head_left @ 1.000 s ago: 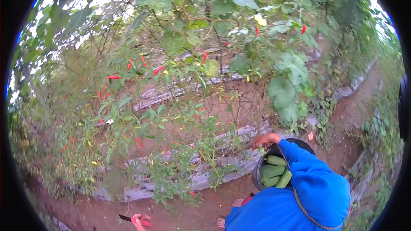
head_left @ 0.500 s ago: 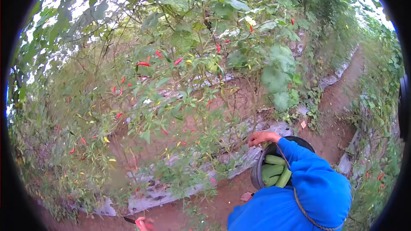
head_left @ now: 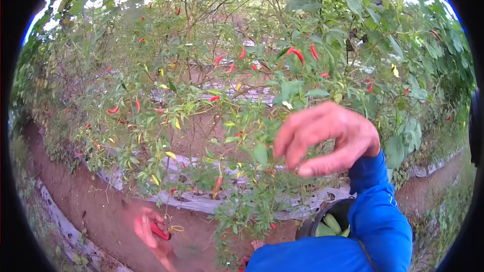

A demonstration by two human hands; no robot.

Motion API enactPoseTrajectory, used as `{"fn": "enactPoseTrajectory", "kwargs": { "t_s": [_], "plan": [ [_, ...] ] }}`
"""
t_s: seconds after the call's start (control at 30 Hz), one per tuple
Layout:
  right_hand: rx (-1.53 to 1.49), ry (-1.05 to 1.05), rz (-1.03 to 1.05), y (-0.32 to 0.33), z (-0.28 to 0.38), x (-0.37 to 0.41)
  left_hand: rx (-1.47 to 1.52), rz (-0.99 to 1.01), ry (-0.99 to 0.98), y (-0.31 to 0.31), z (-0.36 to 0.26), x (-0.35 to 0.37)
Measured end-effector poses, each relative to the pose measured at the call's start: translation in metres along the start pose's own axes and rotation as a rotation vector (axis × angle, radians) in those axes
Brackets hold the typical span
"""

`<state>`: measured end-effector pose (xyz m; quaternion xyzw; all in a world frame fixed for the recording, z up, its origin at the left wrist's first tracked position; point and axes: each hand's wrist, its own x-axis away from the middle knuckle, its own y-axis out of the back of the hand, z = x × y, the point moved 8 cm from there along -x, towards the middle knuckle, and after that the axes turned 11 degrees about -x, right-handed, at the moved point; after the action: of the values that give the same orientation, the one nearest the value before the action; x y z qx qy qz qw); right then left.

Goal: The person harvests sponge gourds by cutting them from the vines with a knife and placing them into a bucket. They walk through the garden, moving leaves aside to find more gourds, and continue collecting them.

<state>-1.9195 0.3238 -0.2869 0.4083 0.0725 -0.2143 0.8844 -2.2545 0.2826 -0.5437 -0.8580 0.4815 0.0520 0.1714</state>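
My right hand reaches out in front of the chili plants, fingers loosely curled and the thumb apart, with nothing visible between them. At the lower left, my left hand is closed around the red handle of a knife; its blade is blurred. Red chilies hang among leafy stems beyond my right hand, and a few yellow leaves show lower down. Under my right forearm stands a dark bucket holding long green vegetables, partly covered by the blue sleeve.
Silvery plastic mulch runs along the plant bed. A bare soil path curves along the lower left, with another mulch strip beside it. Broad-leaved vines climb at the right.
The view has turned left. My right hand has moved from beside the bucket rim up in front of the plants. My left hand, with the knife, has come further into view.
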Motion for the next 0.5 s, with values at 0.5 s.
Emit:
{"fn": "enactPoseTrajectory", "kwargs": {
  "t_s": [0.5],
  "plan": [
    [0.916, 0.008, -1.001, 0.306, -0.129, -0.083, -0.580, 0.043, -0.679, -0.091, -0.179, -0.094]
  ]
}}
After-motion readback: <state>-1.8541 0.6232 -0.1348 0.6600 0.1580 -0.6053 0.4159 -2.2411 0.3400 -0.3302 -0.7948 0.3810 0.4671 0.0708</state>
